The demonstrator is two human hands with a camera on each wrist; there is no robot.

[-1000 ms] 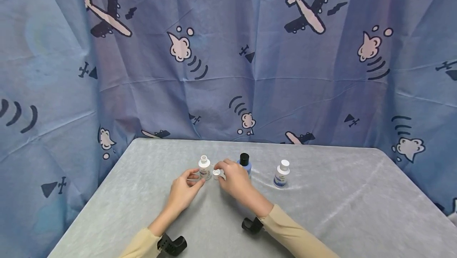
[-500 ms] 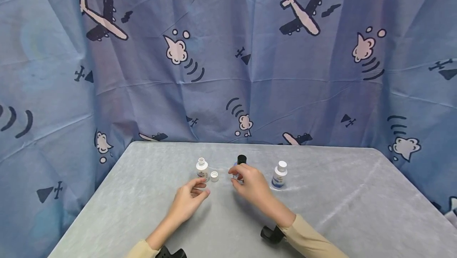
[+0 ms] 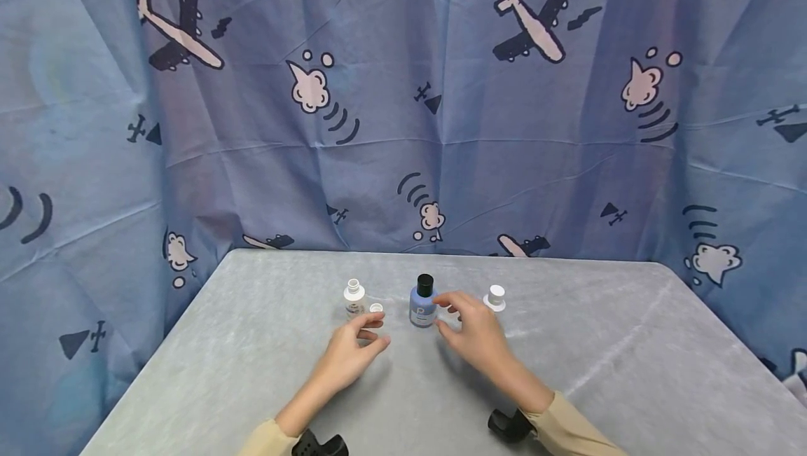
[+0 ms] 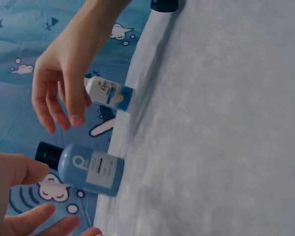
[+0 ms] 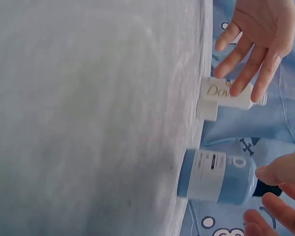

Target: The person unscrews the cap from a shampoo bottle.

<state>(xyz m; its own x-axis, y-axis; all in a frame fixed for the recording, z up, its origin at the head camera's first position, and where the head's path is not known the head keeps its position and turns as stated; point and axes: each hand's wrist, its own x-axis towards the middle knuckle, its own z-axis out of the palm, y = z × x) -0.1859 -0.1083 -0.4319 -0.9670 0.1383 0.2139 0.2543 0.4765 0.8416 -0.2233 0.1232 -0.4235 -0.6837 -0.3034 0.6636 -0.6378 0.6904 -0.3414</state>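
Note:
A blue bottle point(image 3: 422, 307) with a black cap stands upright on the table between my hands. My right hand point(image 3: 479, 333), fingers loosely bent and holding nothing, is close to its right side; whether a fingertip touches it I cannot tell. My left hand point(image 3: 350, 352) hovers in front of an uncapped white bottle point(image 3: 354, 295) and a loose white cap point(image 3: 376, 307), partly covering both in the head view. In the right wrist view that white bottle point(image 5: 219, 91) reads "Dove", beside its cap point(image 5: 208, 110). A second white bottle point(image 3: 495, 300), capped, is partly hidden behind my right hand.
The grey cloth-covered table point(image 3: 605, 372) extends to the right and in front of the hands. A blue curtain point(image 3: 403, 92) printed with airplanes hangs behind its back edge. Black wrist devices point(image 3: 509, 426) sit below both hands.
My right hand has moved right, away from the loose cap and past the blue bottle, uncovering that bottle. The left hand has drawn off the uncapped bottle and shifted slightly right.

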